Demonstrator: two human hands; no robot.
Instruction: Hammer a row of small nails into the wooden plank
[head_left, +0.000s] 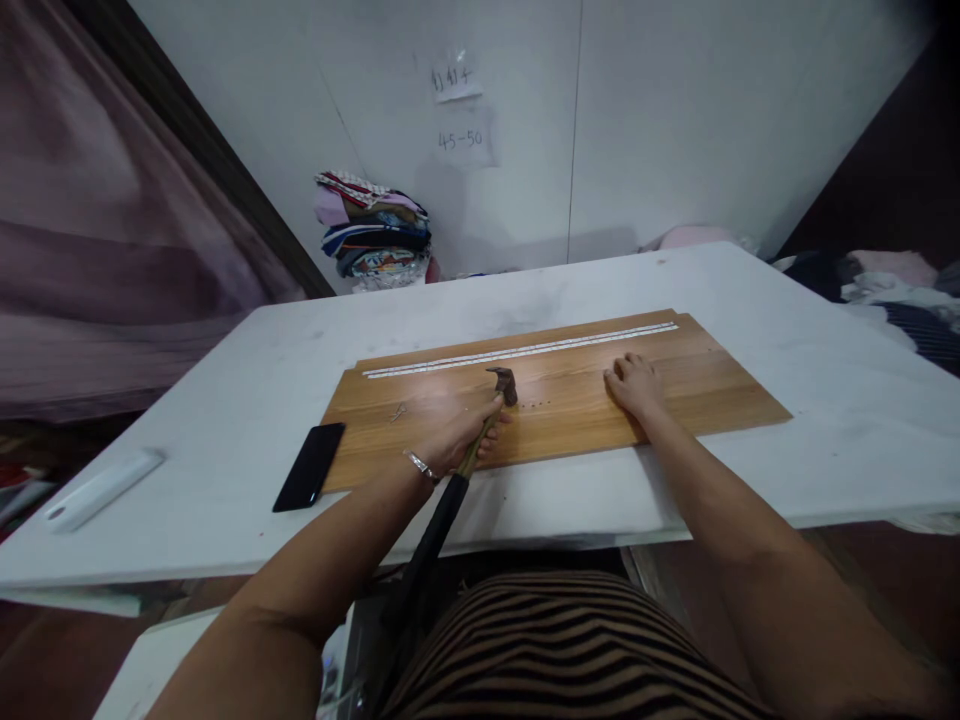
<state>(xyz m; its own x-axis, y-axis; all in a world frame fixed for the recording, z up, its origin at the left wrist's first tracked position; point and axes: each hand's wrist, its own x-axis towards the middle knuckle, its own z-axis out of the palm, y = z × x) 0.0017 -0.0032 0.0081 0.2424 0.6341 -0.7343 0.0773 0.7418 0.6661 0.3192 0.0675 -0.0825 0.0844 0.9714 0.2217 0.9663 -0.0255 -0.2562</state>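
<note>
My left hand (pixel 471 432) is wrapped round the wooden part of a claw hammer's handle, just below the head. The hammer (pixel 505 385) has a dark metal head over the board and a black grip pointing down toward my body. My right hand (pixel 634 385) rests on the right half of the wood-grain board (pixel 570 430), fingers slightly apart, with nothing visible in them. Between the hands runs a short row of small dark dots (pixel 535 404); whether these are nail heads or holes I cannot tell. A few loose nails (pixel 398 412) lie on the board's left part.
Two thin white marked strips (pixel 517 351) lie along the board's far side. A black phone (pixel 310 467) overlaps its left corner. Farther left on the white table (pixel 225 400) lies a long white object (pixel 105 488). Folded cloths (pixel 375 225) are stacked against the wall.
</note>
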